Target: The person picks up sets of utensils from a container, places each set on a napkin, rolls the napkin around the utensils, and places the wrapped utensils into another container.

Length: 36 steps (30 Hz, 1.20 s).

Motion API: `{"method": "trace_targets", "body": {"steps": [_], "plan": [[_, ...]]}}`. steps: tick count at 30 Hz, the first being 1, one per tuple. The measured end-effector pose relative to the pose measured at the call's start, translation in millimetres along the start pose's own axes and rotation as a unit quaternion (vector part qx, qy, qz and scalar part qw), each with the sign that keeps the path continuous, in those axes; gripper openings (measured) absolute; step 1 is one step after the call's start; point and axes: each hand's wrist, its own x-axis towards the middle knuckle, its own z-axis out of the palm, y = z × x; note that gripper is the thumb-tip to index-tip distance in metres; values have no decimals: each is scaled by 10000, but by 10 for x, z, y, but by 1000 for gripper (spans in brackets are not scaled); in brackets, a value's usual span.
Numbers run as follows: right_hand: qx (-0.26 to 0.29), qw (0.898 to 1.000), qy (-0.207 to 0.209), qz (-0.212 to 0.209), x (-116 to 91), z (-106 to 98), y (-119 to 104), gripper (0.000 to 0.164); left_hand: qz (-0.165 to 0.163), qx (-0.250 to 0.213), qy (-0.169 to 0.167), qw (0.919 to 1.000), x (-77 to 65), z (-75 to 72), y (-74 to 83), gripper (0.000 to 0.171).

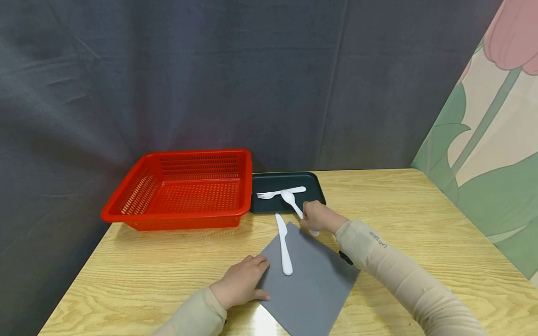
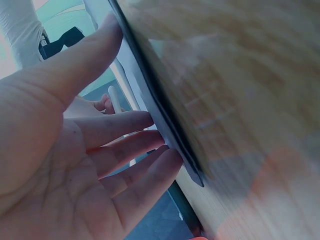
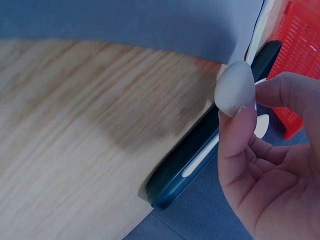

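Note:
My right hand (image 1: 318, 216) pinches a white plastic spoon (image 1: 289, 198) by its handle, between thumb and fingers. The handle's rounded end sticks out of the grip toward the camera in the right wrist view. The bowl lies over a white fork (image 1: 269, 194) on a dark tray (image 1: 286, 179). My left hand (image 1: 243, 282) rests at the left edge of a grey square sheet (image 1: 315, 284), its fingers extended and touching that edge. A white knife (image 1: 285, 254) lies on the sheet, its blade tip reaching past the sheet's corner toward the tray.
A red slotted plastic basket (image 1: 176, 218) stands at the back left, beside the tray. The wooden table (image 1: 403, 205) extends to the right of the tray. Behind it hangs a dark curtain (image 1: 235, 84), and a flower-patterned cloth (image 1: 491, 154) is on the right.

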Motion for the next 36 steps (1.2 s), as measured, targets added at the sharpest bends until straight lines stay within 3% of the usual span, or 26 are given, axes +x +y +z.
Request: {"method": "trace_targets", "body": {"steps": [12, 28, 36], "plan": [[-11, 10000, 61, -35, -33, 15, -55, 15, -22, 31, -12, 10000, -1, -5, 6, 71], [535, 9956, -320, 700, -28, 59, -102, 22, -56, 6, -60, 10000, 4, 9, 4, 70], [578, 9964, -216, 585, -54, 81, -112, 19, -65, 15, -51, 10000, 4, 14, 5, 70]]}}
